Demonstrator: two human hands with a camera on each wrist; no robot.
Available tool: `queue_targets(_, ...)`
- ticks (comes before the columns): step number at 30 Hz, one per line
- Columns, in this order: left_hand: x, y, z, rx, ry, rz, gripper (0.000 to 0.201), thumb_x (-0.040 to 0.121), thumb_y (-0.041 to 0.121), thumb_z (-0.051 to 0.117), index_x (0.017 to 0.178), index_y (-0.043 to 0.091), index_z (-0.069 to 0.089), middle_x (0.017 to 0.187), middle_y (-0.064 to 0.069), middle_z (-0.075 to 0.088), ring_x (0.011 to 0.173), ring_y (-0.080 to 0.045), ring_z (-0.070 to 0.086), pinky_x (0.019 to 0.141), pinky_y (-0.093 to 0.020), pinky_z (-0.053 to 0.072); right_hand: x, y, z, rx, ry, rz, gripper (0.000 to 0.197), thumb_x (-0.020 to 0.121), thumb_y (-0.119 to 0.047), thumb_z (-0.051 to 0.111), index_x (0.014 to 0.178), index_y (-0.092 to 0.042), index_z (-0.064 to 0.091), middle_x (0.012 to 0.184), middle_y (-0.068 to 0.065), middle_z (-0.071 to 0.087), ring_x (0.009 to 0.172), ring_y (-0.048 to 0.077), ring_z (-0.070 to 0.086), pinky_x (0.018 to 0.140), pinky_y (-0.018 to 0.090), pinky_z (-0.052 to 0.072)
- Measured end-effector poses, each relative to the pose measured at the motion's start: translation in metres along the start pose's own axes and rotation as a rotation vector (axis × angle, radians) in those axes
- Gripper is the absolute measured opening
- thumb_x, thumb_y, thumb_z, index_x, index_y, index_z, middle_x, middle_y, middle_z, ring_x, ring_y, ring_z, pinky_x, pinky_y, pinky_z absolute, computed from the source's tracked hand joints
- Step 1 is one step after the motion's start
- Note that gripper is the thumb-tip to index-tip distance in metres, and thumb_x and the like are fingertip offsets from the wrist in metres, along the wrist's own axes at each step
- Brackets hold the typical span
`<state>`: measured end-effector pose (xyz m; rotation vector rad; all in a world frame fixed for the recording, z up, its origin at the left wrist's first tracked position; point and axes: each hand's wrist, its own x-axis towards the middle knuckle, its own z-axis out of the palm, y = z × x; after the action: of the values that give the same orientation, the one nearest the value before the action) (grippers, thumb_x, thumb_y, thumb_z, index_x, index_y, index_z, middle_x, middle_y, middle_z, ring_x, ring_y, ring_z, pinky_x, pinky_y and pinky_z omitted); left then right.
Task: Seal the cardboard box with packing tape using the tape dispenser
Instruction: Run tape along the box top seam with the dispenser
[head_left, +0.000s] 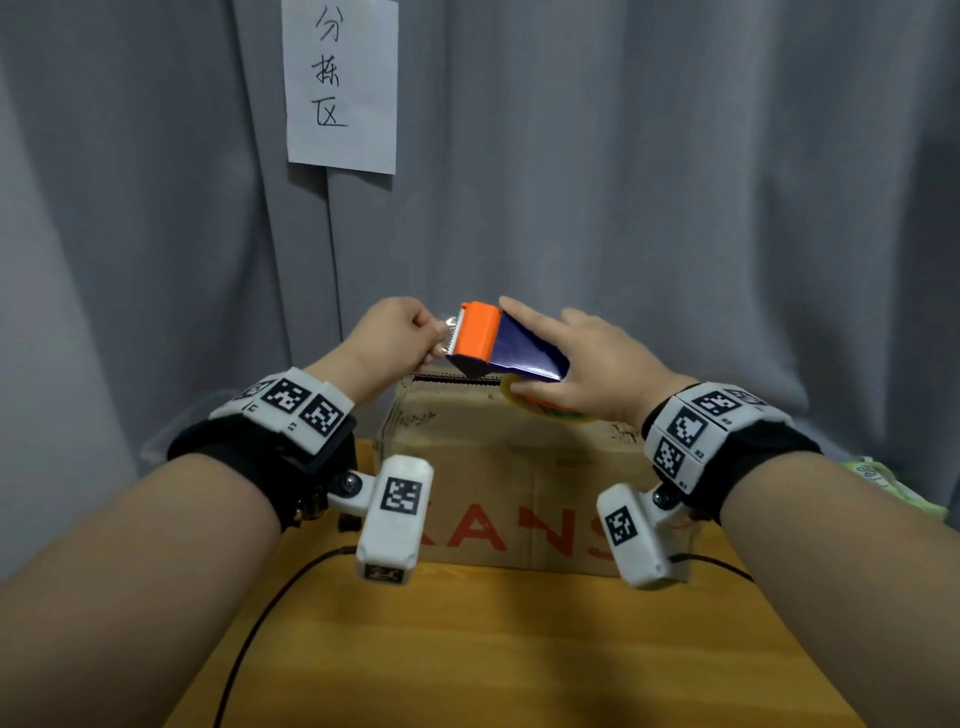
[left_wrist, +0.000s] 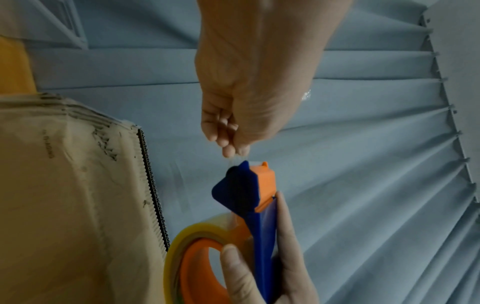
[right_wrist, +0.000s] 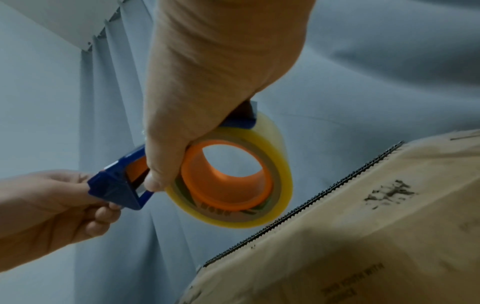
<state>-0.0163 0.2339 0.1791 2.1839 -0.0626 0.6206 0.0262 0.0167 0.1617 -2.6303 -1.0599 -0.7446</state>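
A brown cardboard box (head_left: 519, 467) with red letters stands on the wooden table (head_left: 519, 649); its top (right_wrist: 363, 236) shows old tape marks. My right hand (head_left: 576, 364) grips the blue and orange tape dispenser (head_left: 498, 343) above the box's far edge, thumb against the clear tape roll (right_wrist: 233, 179). My left hand (head_left: 400, 332) pinches the loose end of the clear tape (left_wrist: 237, 158) at the dispenser's toothed orange head (left_wrist: 265, 179).
A grey curtain (head_left: 675, 208) hangs right behind the box, with a white paper sign (head_left: 340, 83) pinned on it. A black cable (head_left: 260, 623) runs over the table's front left. Something green and white (head_left: 883, 483) lies at the right edge.
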Motion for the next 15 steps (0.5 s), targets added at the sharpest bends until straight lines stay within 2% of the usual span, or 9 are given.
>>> queue_targets(4, 0.002, -0.010, -0.007, -0.026, 0.076, -0.014, 0.023, 0.096, 0.015, 0.051, 0.073, 0.013, 0.053, 0.067, -0.001, 0.059, 0.055, -0.013, 0.048, 0.056, -0.023, 0.045, -0.003, 0.005, -0.006, -0.035, -0.028, 0.004, 0.085, 0.082, -0.061, 0.056, 0.147, -0.049, 0.002, 0.091, -0.002, 0.043, 0.081, 0.014, 0.043, 0.070, 0.029, 0.036)
queue_targets(9, 0.002, -0.030, -0.021, -0.029, 0.135, -0.069, 0.021, 0.096, 0.016, 0.050, 0.076, 0.010, 0.053, 0.068, 0.000, 0.058, 0.055, -0.012, 0.047, 0.049, -0.018, 0.042, -0.006, 0.012, -0.003, -0.055, -0.063, 0.032, 0.085, 0.081, -0.060, 0.058, 0.147, -0.046, 0.006, 0.099, -0.002, 0.046, 0.087, 0.015, 0.047, 0.072, 0.029, 0.040)
queue_targets(12, 0.003, -0.042, -0.021, -0.081, 0.161, -0.077, 0.020, 0.096, 0.021, 0.050, 0.080, 0.010, 0.054, 0.074, -0.002, 0.059, 0.058, -0.012, 0.052, 0.056, -0.022, 0.044, 0.001, 0.007, 0.007, 0.095, 0.014, 0.059, 0.079, 0.076, -0.056, 0.066, 0.141, -0.034, 0.028, 0.115, -0.003, 0.053, 0.103, 0.017, 0.051, 0.083, 0.032, 0.045)
queue_targets(14, 0.004, -0.051, -0.022, -0.125, 0.158, -0.087, 0.015, 0.094, 0.028, 0.053, 0.091, 0.013, 0.055, 0.084, -0.002, 0.061, 0.070, -0.014, 0.059, 0.063, -0.025, 0.049, 0.009, 0.004, 0.015, 0.114, 0.065, 0.088, 0.068, 0.074, -0.054, 0.069, 0.129, -0.026, 0.042, 0.115, -0.003, 0.056, 0.103, 0.018, 0.053, 0.085, 0.033, 0.043)
queue_targets(15, 0.004, -0.056, -0.022, -0.128, 0.153, -0.085, 0.018, 0.093, 0.030, 0.056, 0.098, 0.013, 0.054, 0.090, 0.001, 0.060, 0.079, -0.015, 0.062, 0.071, -0.028, 0.052, 0.013, 0.003, 0.021, 0.083, 0.080, 0.107, 0.064, 0.074, -0.054, 0.068, 0.125, -0.024, 0.044, 0.114, -0.003, 0.057, 0.102, 0.020, 0.053, 0.085, 0.033, 0.040)
